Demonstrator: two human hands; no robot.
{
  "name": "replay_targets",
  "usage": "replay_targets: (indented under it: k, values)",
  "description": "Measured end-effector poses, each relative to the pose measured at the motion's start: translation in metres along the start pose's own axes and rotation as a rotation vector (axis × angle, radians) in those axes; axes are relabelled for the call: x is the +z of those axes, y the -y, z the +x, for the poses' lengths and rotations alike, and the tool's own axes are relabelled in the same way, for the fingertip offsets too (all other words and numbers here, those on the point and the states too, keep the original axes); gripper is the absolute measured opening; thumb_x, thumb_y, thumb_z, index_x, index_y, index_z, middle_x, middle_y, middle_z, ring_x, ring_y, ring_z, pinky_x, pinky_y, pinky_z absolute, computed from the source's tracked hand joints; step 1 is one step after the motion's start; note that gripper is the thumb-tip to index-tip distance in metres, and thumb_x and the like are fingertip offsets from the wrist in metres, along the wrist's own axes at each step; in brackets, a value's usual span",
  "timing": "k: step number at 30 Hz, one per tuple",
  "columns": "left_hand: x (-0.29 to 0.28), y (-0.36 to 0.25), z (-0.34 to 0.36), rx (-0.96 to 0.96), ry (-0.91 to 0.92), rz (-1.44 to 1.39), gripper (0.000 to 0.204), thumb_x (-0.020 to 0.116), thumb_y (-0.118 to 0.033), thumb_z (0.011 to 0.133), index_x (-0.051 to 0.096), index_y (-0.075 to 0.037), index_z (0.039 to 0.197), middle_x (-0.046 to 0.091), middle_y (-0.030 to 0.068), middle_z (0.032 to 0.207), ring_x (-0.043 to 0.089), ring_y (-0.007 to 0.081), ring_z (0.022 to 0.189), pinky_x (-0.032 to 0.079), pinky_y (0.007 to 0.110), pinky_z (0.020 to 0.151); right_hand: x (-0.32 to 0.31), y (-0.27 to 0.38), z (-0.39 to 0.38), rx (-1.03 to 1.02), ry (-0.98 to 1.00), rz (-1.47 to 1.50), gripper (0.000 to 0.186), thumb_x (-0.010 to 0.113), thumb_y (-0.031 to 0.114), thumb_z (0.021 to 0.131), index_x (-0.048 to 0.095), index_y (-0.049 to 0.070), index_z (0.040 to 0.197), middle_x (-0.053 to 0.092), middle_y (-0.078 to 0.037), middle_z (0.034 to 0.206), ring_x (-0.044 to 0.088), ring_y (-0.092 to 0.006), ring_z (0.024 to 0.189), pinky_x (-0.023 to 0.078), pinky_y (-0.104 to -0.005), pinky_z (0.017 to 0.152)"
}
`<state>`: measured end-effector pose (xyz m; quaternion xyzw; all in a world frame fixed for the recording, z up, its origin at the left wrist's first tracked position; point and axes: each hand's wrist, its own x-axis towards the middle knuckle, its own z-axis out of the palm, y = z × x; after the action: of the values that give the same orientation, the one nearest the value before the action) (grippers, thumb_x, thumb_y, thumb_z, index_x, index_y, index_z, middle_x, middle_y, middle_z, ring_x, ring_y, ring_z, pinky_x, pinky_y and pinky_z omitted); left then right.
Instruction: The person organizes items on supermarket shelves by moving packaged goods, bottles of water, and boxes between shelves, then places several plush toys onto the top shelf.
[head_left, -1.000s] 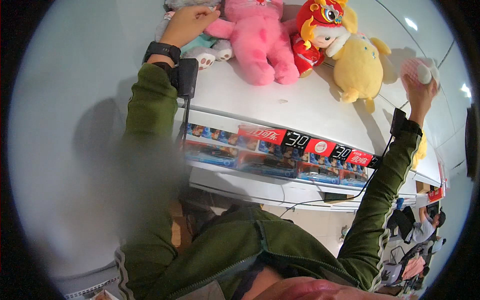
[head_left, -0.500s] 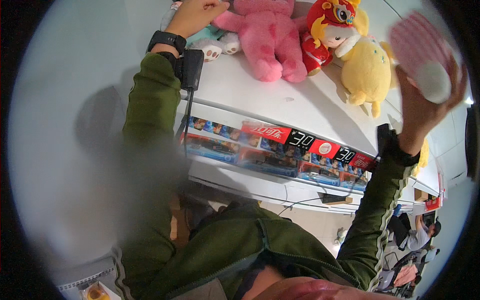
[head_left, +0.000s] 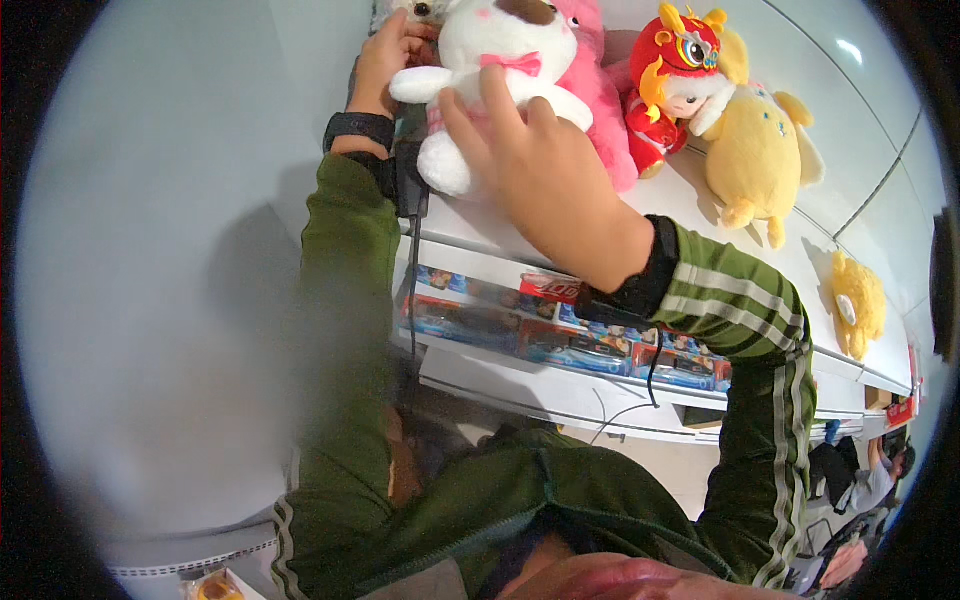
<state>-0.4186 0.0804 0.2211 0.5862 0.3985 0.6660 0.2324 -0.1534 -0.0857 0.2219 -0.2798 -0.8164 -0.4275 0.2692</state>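
Note:
A white plush toy with a pink bow sits on the white shelf, overlapping the pink plush behind it. My right hand lies over its front, fingers spread and reaching up to the bow. Left of the toy, my left hand is raised with bent fingers slightly apart, close to its head and arm. Another plush with a dark eye shows partly at the top edge, beside my left fingertips. Whether those fingertips touch either toy is hard to make out.
To the right sit a plush in a red costume, a pale yellow plush and a smaller yellow plush. Below the shelf edge, boxed toys fill a lower shelf. A black cable hangs from my left wrist. A person is far right.
My right hand has brought the white plush from the far right to the left, in front of the pink plush. The view has shifted slightly left.

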Motion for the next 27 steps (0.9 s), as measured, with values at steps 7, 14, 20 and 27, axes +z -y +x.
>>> replay_targets:
  k: [7, 14, 20, 27]
  values:
    - [0.036, -0.035, -0.030, -0.136, 0.253, -0.668, 0.057, 0.053, -0.050, 0.096, 0.054, -0.004, 0.130, 0.062, 0.0160, 0.124, 0.064, 0.0246, 0.108, 0.053, 0.039, 0.095, 0.017, -0.013, 0.006, -0.077, -0.143, 0.132, 0.053, 0.060, 0.014, 0.078, 0.053, 0.013, 0.130, 0.050, -0.016, 0.123, 0.060, -0.0212, 0.080, 0.055, -0.0312, 0.062]
    - [0.022, -0.024, -0.028, 0.098, 0.344, -0.205, 0.061, 0.057, -0.051, 0.095, 0.050, -0.004, 0.133, 0.060, 0.0167, 0.125, 0.064, 0.0273, 0.108, 0.055, 0.040, 0.094, 0.018, -0.016, 0.004, -0.071, -0.111, 0.242, 0.057, 0.067, 0.022, 0.076, 0.051, 0.009, 0.129, 0.048, -0.018, 0.125, 0.061, -0.0275, 0.085, 0.055, -0.0363, 0.070]
    - [0.043, -0.029, -0.031, -0.158, 0.254, -0.634, 0.056, 0.053, -0.047, 0.098, 0.053, -0.004, 0.133, 0.061, 0.0107, 0.127, 0.060, 0.0204, 0.114, 0.048, 0.035, 0.099, -0.031, -0.056, -0.021, -0.086, 0.027, 0.653, 0.059, 0.075, 0.022, 0.074, 0.052, 0.009, 0.128, 0.048, -0.021, 0.125, 0.061, -0.0395, 0.097, 0.053, -0.0455, 0.085]
    - [0.034, -0.038, -0.041, -0.148, 0.318, -0.541, 0.069, 0.045, -0.061, 0.096, 0.048, -0.007, 0.138, 0.060, 0.0150, 0.129, 0.060, 0.0263, 0.118, 0.052, 0.040, 0.099, -0.123, -0.149, -0.090, 0.151, 0.280, 0.264, 0.041, 0.077, 0.022, 0.079, 0.064, 0.006, 0.115, 0.064, -0.016, 0.120, 0.062, -0.0340, 0.108, 0.048, -0.0427, 0.096]
